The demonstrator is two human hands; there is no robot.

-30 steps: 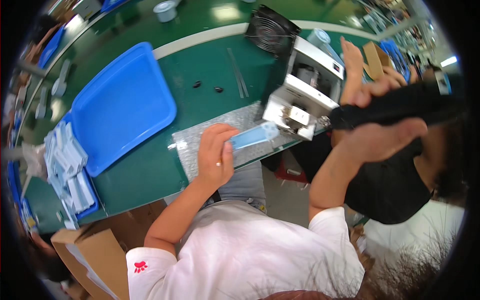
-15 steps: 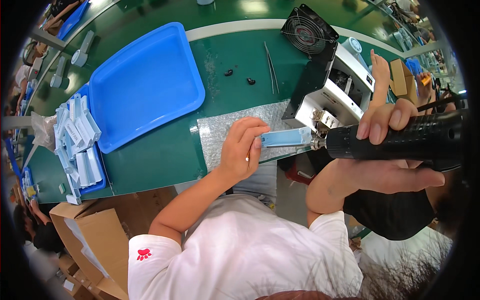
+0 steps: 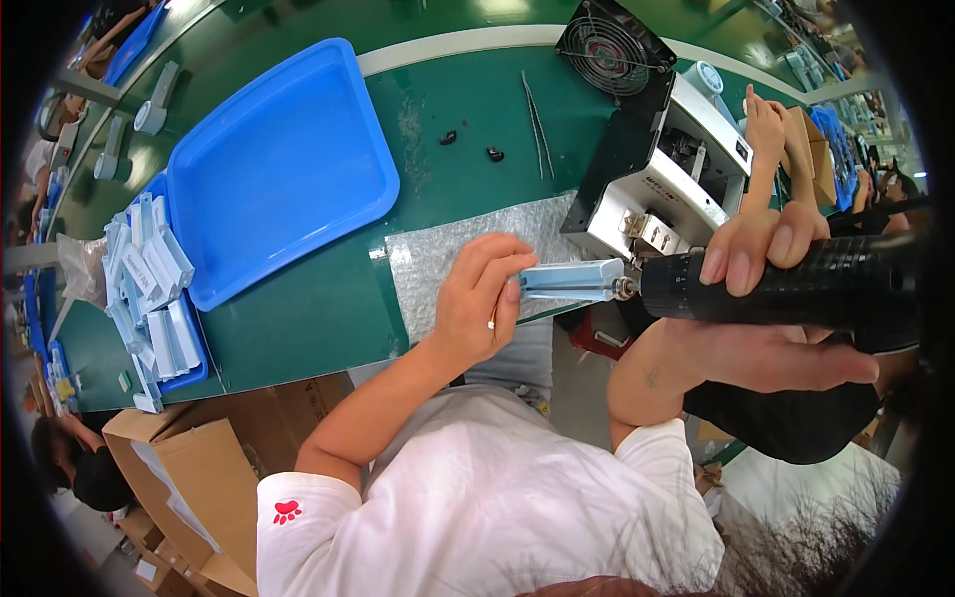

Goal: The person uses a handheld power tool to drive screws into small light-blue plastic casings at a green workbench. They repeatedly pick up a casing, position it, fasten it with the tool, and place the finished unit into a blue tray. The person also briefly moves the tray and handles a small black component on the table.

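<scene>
My left hand (image 3: 481, 298) is closed around the near end of a light blue plastic housing (image 3: 577, 280), long and narrow, held over the table's front edge. My right hand (image 3: 741, 353) wraps round a thick black electric screwdriver (image 3: 796, 284) lying level and pointing left. Its metal tip meets the right end of the housing; whether a screw sits there is too small to tell. Just behind stands a black-and-white screw feeder (image 3: 686, 164). Beneath the housing, a sheet of bubble wrap (image 3: 433, 279) covers part of the green table.
A large blue tray (image 3: 284, 169) lies left, beside a smaller tray heaped with light blue housings (image 3: 149, 269). Tweezers (image 3: 537, 124) and two small black pieces (image 3: 494, 154) lie behind. A black fan (image 3: 609, 55) adjoins the feeder. Another person's hands (image 3: 764, 134) show at right; a cardboard box (image 3: 199, 478) stands lower left.
The housing has rolled in my left hand, so a slotted side shows. The screwdriver has shifted slightly left with its tip at the housing's end. The other person's second hand has come into sight.
</scene>
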